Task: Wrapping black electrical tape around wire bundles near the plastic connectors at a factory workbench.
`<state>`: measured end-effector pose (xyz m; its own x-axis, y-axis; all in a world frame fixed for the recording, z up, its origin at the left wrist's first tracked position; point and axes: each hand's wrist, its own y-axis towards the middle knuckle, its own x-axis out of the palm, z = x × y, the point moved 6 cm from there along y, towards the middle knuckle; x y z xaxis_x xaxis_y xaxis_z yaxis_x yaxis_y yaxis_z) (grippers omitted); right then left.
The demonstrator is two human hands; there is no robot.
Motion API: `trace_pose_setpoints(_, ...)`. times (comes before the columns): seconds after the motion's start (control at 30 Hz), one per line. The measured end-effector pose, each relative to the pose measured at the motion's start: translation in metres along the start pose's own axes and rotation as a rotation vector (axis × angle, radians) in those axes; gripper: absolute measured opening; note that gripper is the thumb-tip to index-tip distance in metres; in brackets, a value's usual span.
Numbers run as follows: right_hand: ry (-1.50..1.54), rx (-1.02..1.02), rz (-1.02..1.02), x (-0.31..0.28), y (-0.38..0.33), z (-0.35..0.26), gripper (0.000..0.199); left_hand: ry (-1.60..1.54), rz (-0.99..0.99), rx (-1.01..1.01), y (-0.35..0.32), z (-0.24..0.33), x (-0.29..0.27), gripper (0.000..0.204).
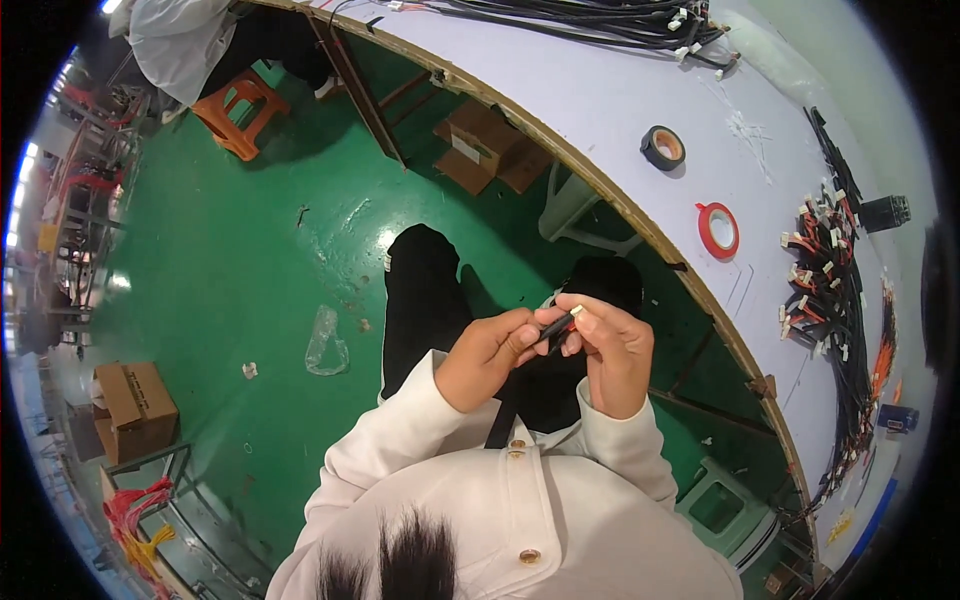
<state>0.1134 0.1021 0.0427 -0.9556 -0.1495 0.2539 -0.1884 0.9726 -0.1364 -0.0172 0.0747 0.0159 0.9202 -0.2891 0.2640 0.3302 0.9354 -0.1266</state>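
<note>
Above my lap, both hands are closed on one black cable (556, 327) that ends in a small white connector (576, 311), with a bit of red showing beside it. My left hand (490, 350) pinches the black sleeved part between thumb and fingers. At the connector end, my right hand (615, 350) grips with thumb and fingertips. The cable's other end is hidden behind my hands and against my black trousers.
On the white table (590, 75) to my right lie a black tape roll (663, 148), a red tape roll (718, 230) and a bundle of black cables (835, 270). More cables (600, 25) lie at the far end. Stools and cardboard boxes (485, 140) stand on the green floor.
</note>
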Motion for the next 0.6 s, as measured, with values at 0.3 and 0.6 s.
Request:
trace_pose_setpoints(0.3,-0.008,-0.136,0.138,0.000,-0.001,-0.002,0.023,0.490,0.073,0.258,0.011,0.009,0.000,0.029)
trace_pose_setpoints(0.6,0.166,-0.082,0.255,-0.012,0.009,-0.002,0.023,0.517,0.203,0.253,0.011,-0.002,0.004,0.026)
